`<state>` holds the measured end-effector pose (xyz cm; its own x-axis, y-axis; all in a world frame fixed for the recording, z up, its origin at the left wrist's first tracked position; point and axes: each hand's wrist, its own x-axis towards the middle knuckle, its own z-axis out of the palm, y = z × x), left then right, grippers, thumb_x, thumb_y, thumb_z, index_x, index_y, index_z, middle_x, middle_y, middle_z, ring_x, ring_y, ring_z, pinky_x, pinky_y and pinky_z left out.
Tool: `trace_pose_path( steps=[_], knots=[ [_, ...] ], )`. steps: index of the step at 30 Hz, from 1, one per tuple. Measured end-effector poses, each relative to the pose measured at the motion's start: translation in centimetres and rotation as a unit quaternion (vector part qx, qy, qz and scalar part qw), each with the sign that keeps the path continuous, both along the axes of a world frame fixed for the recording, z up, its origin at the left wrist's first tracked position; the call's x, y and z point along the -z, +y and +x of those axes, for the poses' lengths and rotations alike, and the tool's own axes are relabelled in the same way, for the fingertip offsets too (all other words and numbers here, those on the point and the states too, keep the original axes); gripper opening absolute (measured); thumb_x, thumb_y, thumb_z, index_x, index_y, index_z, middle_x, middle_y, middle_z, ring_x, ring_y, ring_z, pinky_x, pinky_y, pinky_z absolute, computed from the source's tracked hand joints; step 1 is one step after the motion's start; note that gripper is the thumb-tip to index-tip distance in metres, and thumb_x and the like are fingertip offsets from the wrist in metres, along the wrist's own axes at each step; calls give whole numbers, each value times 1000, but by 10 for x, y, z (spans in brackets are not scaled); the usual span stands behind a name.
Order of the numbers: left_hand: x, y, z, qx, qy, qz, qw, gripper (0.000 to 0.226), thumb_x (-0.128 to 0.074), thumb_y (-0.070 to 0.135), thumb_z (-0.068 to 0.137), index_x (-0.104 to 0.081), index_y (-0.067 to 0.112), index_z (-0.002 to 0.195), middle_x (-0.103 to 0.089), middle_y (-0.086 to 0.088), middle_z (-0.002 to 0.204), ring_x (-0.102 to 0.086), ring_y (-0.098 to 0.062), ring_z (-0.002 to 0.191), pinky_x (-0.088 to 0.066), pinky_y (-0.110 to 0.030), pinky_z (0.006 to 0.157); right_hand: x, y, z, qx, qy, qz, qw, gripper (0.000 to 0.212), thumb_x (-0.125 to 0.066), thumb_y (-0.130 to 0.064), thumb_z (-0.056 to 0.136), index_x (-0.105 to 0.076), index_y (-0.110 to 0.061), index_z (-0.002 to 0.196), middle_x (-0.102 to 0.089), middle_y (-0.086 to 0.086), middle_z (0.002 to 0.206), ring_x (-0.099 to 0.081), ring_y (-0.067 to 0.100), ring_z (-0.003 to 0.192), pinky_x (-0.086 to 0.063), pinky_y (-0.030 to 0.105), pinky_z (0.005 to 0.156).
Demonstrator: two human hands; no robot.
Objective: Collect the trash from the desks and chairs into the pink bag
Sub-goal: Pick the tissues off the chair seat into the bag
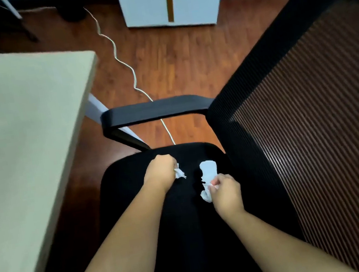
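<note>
Head view: I saw both hands over the chair seat.
Left hand: closed on a paper scrap.
Right hand: pinching the near end of a tissue.
Tissue axis: ran away from me, nearer my right.
Pink bag: out of sight.

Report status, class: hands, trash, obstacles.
Left hand shut on crumpled tissue. Right hand pinching white paper on chair seat. Pink bag unseen. Nothing blocking.

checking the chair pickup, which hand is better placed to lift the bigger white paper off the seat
Right. The right hand already pinches the near end of the bigger white paper on the black chair seat; the left hand is closed on a smaller crumpled scrap.
</note>
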<state>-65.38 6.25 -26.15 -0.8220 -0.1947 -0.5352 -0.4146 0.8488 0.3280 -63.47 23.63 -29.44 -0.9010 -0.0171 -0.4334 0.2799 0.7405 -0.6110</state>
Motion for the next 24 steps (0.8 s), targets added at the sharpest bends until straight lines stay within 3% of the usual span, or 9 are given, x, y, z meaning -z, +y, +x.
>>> trace_pose_path(
  steps=[2, 4, 5, 7, 9, 14, 17, 20, 24],
  knots=[
    [-37, -22, 11, -33, 40, -21, 998, 34, -52, -2, 82, -69, 17, 105, -66, -10, 106, -62, -31, 94, -46, -30, 72, -38, -13, -7, 8, 12, -29, 999, 5, -58, -4, 86, -62, -5, 89, -52, 3, 94, -56, 17, 73, -47, 21, 65],
    [-85, -41, 21, -61, 89, -31, 994, 31, -51, 3, 84, -68, 16, 105, -65, -12, 109, -61, -33, 99, -46, -32, 77, -79, -30, -13, -5, 46, -57, 997, 6, -58, -3, 85, -59, -9, 82, -53, 4, 95, -62, 27, 73, -56, 35, 69],
    [-108, -47, 27, -81, 110, -31, 990, 28, -51, 5, 85, -69, 16, 104, -65, -12, 110, -61, -34, 100, -46, -31, 78, -100, -39, -16, -18, 65, -69, 995, 7, -59, -3, 84, -60, -10, 83, -53, 3, 94, -61, 28, 76, -55, 36, 73],
    [-160, -59, 41, -118, 150, -36, 981, 23, -53, 11, 84, -69, 15, 101, -66, -12, 108, -62, -32, 101, -45, -28, 78, -144, -57, -19, -53, 110, -83, 989, 9, -60, -3, 83, -64, -6, 90, -52, 2, 93, -52, 20, 81, -42, 23, 77],
    [-207, -68, 60, -138, 199, -53, 969, 20, -56, 12, 82, -69, 14, 97, -68, -13, 104, -63, -32, 98, -47, -29, 78, -183, -76, -18, -90, 154, -101, 979, 10, -61, -3, 81, -65, -3, 90, -54, 5, 91, -47, 17, 83, -28, 17, 69],
    [-297, -97, 138, -226, 291, -96, 925, 20, -52, 4, 76, -67, 13, 86, -69, -10, 87, -62, -32, 67, -55, -36, 66, -281, -145, 27, -188, 220, -195, 937, 11, -58, -4, 83, -65, -6, 92, -53, 1, 91, -48, 15, 86, -29, 16, 75],
    [-323, -117, 190, -257, 295, -152, 908, 20, -52, 6, 78, -67, 16, 88, -70, -6, 89, -63, -30, 72, -52, -32, 66, -320, -185, 67, -235, 229, -250, 911, 13, -57, -5, 84, -66, -11, 91, -58, -2, 92, -52, 14, 85, -35, 18, 76],
    [-328, -146, 244, -297, 283, -210, 887, 21, -55, 11, 79, -67, 20, 94, -69, -2, 100, -62, -27, 94, -40, -28, 67, -337, -222, 108, -270, 196, -288, 897, 17, -57, -4, 82, -66, -18, 82, -63, -1, 86, -57, 17, 79, -41, 21, 60],
    [-318, -187, 304, -386, 283, -219, 851, 19, -51, 1, 78, -63, 10, 90, -67, -9, 99, -60, -31, 92, -41, -30, 67, -336, -276, 158, -312, 147, -299, 890, 21, -55, 1, 80, -65, -17, 75, -64, 4, 82, -61, 22, 79, -46, 24, 70]
  ],
)
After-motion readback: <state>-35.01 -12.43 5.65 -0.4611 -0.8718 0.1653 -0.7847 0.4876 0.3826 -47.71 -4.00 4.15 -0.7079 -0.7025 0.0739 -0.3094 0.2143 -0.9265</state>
